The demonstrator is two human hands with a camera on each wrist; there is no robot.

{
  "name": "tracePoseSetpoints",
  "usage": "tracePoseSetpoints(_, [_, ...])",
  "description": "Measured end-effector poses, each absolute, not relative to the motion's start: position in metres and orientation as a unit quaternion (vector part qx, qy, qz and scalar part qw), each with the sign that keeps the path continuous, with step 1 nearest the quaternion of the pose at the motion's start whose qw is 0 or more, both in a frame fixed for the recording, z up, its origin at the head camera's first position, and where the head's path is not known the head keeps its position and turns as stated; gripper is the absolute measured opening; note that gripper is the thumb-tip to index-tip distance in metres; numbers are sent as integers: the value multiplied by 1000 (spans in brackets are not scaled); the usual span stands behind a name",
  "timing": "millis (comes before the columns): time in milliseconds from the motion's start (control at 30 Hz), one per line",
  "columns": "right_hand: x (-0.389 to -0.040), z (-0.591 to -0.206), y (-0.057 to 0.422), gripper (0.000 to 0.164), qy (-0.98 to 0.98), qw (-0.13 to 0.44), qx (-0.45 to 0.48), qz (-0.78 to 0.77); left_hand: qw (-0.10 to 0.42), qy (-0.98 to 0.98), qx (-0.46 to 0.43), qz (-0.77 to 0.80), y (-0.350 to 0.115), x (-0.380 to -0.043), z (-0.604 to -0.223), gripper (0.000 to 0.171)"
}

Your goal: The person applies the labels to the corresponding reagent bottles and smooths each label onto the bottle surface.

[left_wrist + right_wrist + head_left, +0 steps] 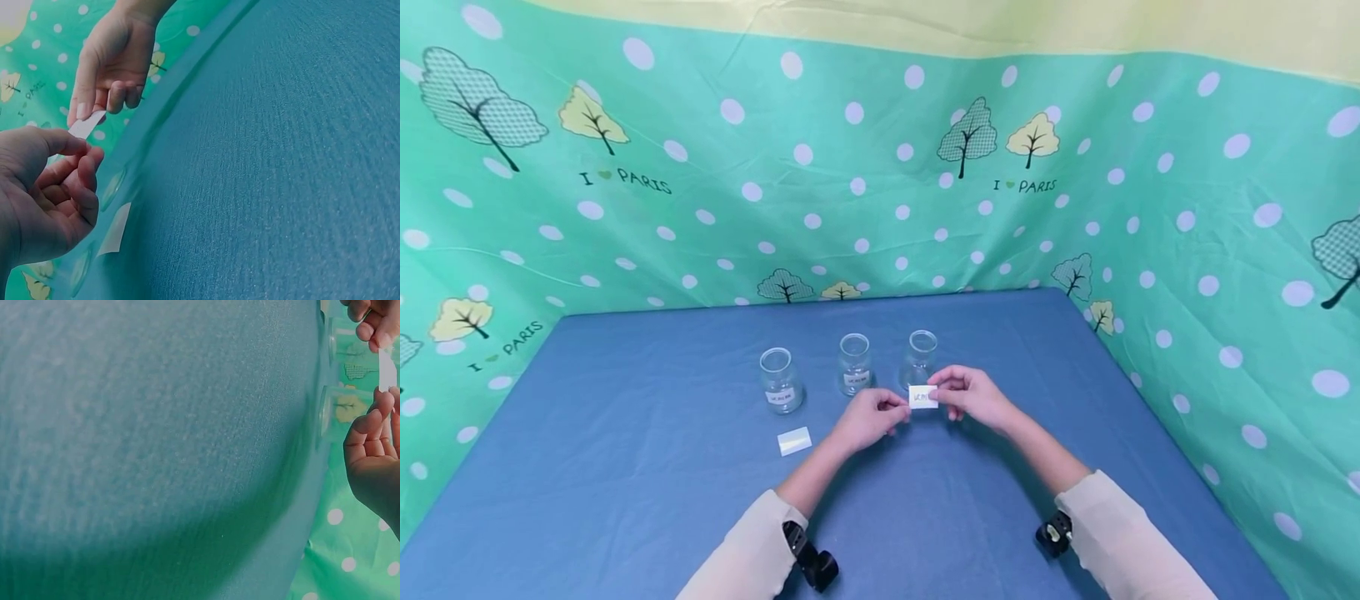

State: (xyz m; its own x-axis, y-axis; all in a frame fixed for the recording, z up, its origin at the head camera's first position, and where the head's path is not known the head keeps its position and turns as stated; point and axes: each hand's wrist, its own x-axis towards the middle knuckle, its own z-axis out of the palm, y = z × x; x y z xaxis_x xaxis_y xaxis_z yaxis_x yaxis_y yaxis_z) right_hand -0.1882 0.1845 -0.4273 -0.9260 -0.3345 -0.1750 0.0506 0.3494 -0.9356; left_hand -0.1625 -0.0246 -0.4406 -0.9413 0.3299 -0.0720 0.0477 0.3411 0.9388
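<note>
Both hands hold a small white label (922, 403) with dark writing on its face, out in front of the right-hand glass jar (921, 354). My left hand (867, 419) pinches its left edge between thumb and finger. At the other edge, my right hand (976, 400) pinches it too. In the left wrist view the label (86, 127) spans the short gap between the fingertips; the right wrist view shows the label (387, 372) upright between them. The right-hand jar's lower part is partly hidden behind the label and right hand.
A middle glass jar (855, 358) and a left glass jar (777, 379) stand open-topped, each with a white label low on its front. A white slip (794, 441) lies before the left jar on the blue tablecloth (647, 467). A green patterned curtain (820, 183) rises behind.
</note>
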Motion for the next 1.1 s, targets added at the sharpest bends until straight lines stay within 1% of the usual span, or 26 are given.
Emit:
tracePoseSetpoints(233, [-188, -426, 184, 25, 800, 182, -80, -567, 125, 814, 125, 554, -25, -162, -440, 18])
tracePoseSetpoints(367, [-182, -415, 181, 24, 803, 179, -83, -562, 119, 816, 115, 554, -25, -161, -440, 17])
tracePoseSetpoints(500, [-175, -399, 176, 24, 821, 149, -84, -544, 108, 818, 100, 555, -25, -161, -440, 17])
tracePoseSetpoints(633, [-171, -393, 172, 21, 831, 116, -92, -536, 104, 820, 86, 556, -27, -162, -442, 19])
tracePoseSetpoints(767, [-168, -388, 169, 19, 839, 99, -111, -523, 99, 819, 81, 559, -28, -163, -443, 17])
tracePoseSetpoints(1000, [-161, -384, 160, 16, 860, 74, -151, -483, 95, 816, 76, 566, -28, -163, -443, 16])
tracePoseSetpoints(1100, [-167, -399, 161, 14, 864, 59, -169, -471, 91, 812, 78, 571, -28, -163, -443, 16])
